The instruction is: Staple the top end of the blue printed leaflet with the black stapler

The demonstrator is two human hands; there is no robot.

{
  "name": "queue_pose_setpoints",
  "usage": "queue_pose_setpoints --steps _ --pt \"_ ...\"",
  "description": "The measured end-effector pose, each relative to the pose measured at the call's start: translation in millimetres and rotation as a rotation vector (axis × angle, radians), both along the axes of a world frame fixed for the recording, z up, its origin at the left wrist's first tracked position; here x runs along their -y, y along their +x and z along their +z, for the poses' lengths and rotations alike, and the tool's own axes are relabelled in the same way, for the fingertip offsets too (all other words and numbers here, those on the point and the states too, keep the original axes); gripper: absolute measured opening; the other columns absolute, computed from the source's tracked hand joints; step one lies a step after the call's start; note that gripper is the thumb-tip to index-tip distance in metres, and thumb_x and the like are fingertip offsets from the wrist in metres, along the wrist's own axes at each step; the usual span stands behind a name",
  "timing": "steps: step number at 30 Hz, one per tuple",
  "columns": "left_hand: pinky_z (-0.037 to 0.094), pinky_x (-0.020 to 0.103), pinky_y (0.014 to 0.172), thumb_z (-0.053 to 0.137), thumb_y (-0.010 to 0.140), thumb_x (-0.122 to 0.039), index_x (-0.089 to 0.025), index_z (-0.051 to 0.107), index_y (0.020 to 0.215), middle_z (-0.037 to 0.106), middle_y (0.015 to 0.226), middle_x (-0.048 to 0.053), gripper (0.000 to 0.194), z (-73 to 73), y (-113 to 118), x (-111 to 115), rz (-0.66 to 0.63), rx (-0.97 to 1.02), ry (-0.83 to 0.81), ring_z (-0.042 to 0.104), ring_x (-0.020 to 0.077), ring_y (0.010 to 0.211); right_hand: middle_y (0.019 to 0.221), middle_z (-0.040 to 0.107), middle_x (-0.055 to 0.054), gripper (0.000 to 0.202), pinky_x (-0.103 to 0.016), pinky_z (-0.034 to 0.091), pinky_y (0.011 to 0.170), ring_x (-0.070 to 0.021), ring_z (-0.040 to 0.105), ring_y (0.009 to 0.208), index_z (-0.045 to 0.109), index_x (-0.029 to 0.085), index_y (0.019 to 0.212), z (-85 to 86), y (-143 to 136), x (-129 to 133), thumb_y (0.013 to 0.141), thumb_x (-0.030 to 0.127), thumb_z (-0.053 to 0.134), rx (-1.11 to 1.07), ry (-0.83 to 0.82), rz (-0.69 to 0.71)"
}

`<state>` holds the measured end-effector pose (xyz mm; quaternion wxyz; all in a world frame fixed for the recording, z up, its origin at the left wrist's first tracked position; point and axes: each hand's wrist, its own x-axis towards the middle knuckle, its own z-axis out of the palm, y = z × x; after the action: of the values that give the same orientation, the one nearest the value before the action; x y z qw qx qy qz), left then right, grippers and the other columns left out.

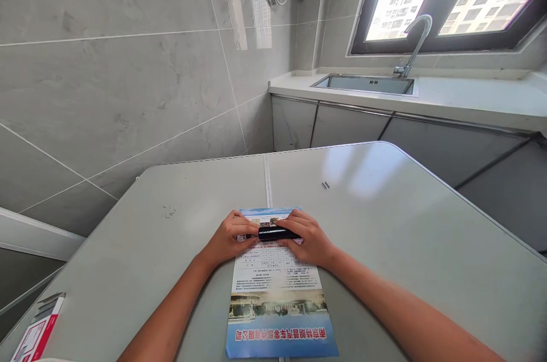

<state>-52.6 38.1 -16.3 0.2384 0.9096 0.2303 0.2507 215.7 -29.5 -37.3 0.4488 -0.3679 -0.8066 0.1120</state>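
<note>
A glossy black, elongated object, seemingly a stapler (277, 233), lies crosswise between both hands above a printed leaflet (282, 282). My left hand (231, 239) is closed at its left end, with thumb and fingers pinching a thin, partly hidden dark part there. The right end is gripped by my right hand (307, 236), fingers on top and thumb on the near side. The leaflet's printing faces up and appears upside down from here, with blue bands at both ends. My fingers cover part of its upper area.
Two small silver strips (325, 185) lie on the pale table (196, 202) beyond my right hand. A red and white box (38, 330) sits at the near left edge. Farther back are a sink (363, 84), a faucet (416, 45) and a counter (461, 97).
</note>
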Motion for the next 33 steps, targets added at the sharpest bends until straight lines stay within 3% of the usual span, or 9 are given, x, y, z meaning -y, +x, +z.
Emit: queue_pose_setpoints --steps 16,27,33 --pt "0.045 0.042 0.1 0.065 0.094 -0.02 -0.029 0.078 0.106 0.081 0.108 0.003 0.02 1.8 -4.3 -3.7 -0.008 0.023 0.081 0.075 0.0181 0.095 0.099 0.075 -0.007 0.033 -0.039 0.054 0.08 -0.0232 0.062 0.089 0.068 0.024 0.121 -0.3 6.1 -0.9 0.089 0.022 0.072 -0.083 -0.068 -0.033" --pt "0.043 0.04 0.092 0.072 0.088 -0.013 -0.026 0.076 0.094 0.081 0.103 0.0 0.015 2.2 1.3 1.4 0.054 0.111 0.142 0.074 0.0172 0.089 0.097 0.075 -0.007 0.029 -0.039 0.054 0.078 -0.0236 0.062 0.087 0.068 0.023 0.119 1.4 7.2 -1.6 0.09 0.023 0.071 -0.061 -0.028 -0.036" --pt "0.045 0.038 0.091 0.072 0.088 -0.012 -0.025 0.074 0.094 0.08 0.101 -0.001 0.014 3.2 3.9 4.1 0.056 0.11 0.089 0.073 0.0165 0.091 0.1 0.076 -0.009 0.032 -0.04 0.054 0.078 -0.0245 0.063 0.087 0.068 0.023 0.121 2.2 6.3 -1.1 0.089 0.022 0.07 -0.038 -0.01 -0.022"
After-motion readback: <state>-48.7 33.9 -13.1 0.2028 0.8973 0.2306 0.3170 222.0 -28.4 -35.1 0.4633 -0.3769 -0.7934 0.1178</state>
